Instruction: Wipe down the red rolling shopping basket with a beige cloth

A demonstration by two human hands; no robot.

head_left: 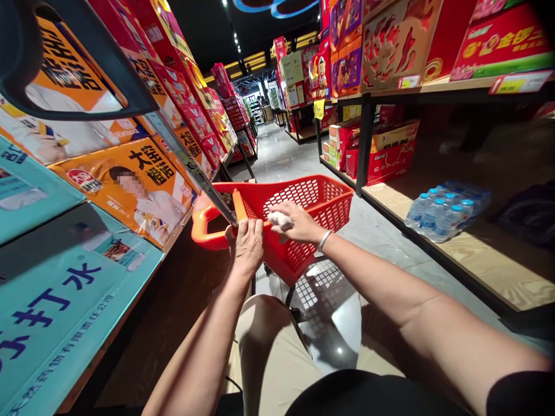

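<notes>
A red plastic rolling shopping basket (277, 254) with perforated sides stands in front of my knees. My left hand (246, 245) is closed over its near rim, at the foot of the metal rod. That rod (195, 170) slants up to the left and ends in a large dark loop handle (143, 107) close to the camera. At the rim, to the right, my right hand (299, 224) has its fingers curled round a small crumpled white wad (280, 219), perhaps tissue or cloth. Little of the basket's inside shows.
Orange boxes (125, 193) and turquoise cartons (73, 300) are stacked close on the left. To the right, a shelf (459, 254) bears shrink-wrapped water bottles (446, 211) and red gift boxes (392, 156). A tiled aisle (277, 144) runs ahead between the shelves.
</notes>
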